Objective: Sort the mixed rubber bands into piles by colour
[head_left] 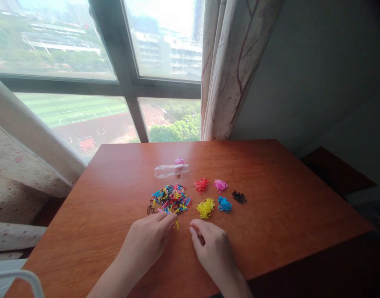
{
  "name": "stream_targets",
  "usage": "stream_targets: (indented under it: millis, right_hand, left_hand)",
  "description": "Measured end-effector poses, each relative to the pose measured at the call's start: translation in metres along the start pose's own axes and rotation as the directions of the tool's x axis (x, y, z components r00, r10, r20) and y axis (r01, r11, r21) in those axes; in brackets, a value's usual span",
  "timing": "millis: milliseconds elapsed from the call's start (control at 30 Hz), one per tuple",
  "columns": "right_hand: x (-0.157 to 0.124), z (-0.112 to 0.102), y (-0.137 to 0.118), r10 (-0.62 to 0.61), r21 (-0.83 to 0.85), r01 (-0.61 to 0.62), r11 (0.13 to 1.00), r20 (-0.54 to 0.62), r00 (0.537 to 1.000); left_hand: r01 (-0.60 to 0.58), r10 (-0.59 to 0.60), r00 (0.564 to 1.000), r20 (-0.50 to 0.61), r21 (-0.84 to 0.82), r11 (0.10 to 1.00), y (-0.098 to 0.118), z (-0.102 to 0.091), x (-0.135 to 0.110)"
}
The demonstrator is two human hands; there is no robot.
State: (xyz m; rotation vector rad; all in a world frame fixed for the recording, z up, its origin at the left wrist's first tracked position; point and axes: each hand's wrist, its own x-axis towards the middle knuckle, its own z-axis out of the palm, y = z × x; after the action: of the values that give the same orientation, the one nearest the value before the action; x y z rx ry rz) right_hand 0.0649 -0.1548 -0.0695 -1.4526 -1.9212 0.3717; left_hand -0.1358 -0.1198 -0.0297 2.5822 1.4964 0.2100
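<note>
A mixed heap of small coloured rubber bands (170, 198) lies on the wooden table (270, 190). To its right sit sorted little piles: red (201, 185), pink (220, 185), yellow (205, 207), blue (224, 204) and black (239, 197). My left hand (149, 240) rests at the near edge of the mixed heap, fingers pinched on a yellow band (176, 224). My right hand (210, 246) lies just below the yellow pile, fingers curled in; whether anything is inside them is hidden.
A clear plastic bottle (171, 170) lies on its side behind the heap, with a small pink cap or band cluster (179, 160) beside it. A window and curtain (230, 70) stand behind the table. Cushions (13, 165) are at the left.
</note>
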Motion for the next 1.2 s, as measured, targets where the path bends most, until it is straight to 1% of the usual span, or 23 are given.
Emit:
stream_targets:
  millis: [167,267,333,400,467,567,633,733,867,967,1033,1133,1200]
  right_hand:
    - [-0.001,-0.004,-0.003,0.016,0.044,-0.018,0.999,0.044,0.999]
    - [-0.001,-0.005,-0.004,0.018,0.041,-0.020,0.999,0.059,0.998]
    - [-0.001,-0.005,-0.005,0.010,0.035,-0.013,0.999,0.059,0.998]
    - [-0.001,-0.004,-0.004,0.001,0.034,-0.003,0.999,0.053,0.999]
    - [-0.001,-0.003,-0.004,-0.004,0.029,0.002,1.000,0.050,0.999]
    - [-0.001,-0.004,-0.004,0.002,0.019,-0.003,1.000,0.062,0.998]
    - [-0.001,-0.004,-0.005,0.007,0.021,-0.008,1.000,0.071,0.997]
    - [-0.001,-0.005,-0.006,0.009,0.030,-0.011,0.999,0.074,0.997]
    - [0.000,-0.005,-0.006,0.012,0.041,-0.015,0.999,0.065,0.998]
    - [-0.001,-0.004,-0.006,0.030,0.061,-0.034,0.998,0.067,0.997]
    - [-0.001,-0.003,-0.005,0.038,0.072,-0.044,0.996,0.073,0.997]
    - [-0.001,-0.003,-0.006,0.039,0.081,-0.045,0.996,0.074,0.997]
    - [-0.001,-0.003,-0.006,0.035,0.083,-0.041,0.996,0.074,0.997]
  left_hand:
    - [-0.084,0.072,0.984,0.162,0.065,0.994,0.005,-0.013,0.016]
    - [-0.107,0.088,0.972,0.218,0.080,0.991,0.008,-0.019,0.024]
    - [-0.121,0.099,0.968,0.231,0.083,0.989,0.009,-0.020,0.028]
    - [-0.129,0.111,0.968,0.224,0.067,0.989,0.009,-0.019,0.029]
    - [-0.126,0.116,0.976,0.186,0.038,0.991,0.008,-0.017,0.029]
    - [-0.094,0.092,0.990,0.111,0.014,0.995,0.007,-0.017,0.031]
    - [-0.071,0.070,0.994,0.080,0.015,0.997,0.007,-0.020,0.036]
    - [-0.053,0.053,0.998,0.033,-0.003,0.999,0.009,-0.027,0.051]
    - [-0.044,0.044,0.999,-0.013,-0.033,0.998,0.012,-0.032,0.081]
    - [-0.057,0.056,0.998,-0.017,-0.034,0.998,0.014,-0.032,0.103]
    - [-0.082,0.082,0.997,0.000,-0.028,0.996,0.015,-0.031,0.114]
    - [-0.132,0.133,0.990,0.048,-0.013,0.991,0.017,-0.028,0.123]
    - [-0.146,0.146,0.987,0.071,0.000,0.989,0.018,-0.024,0.125]
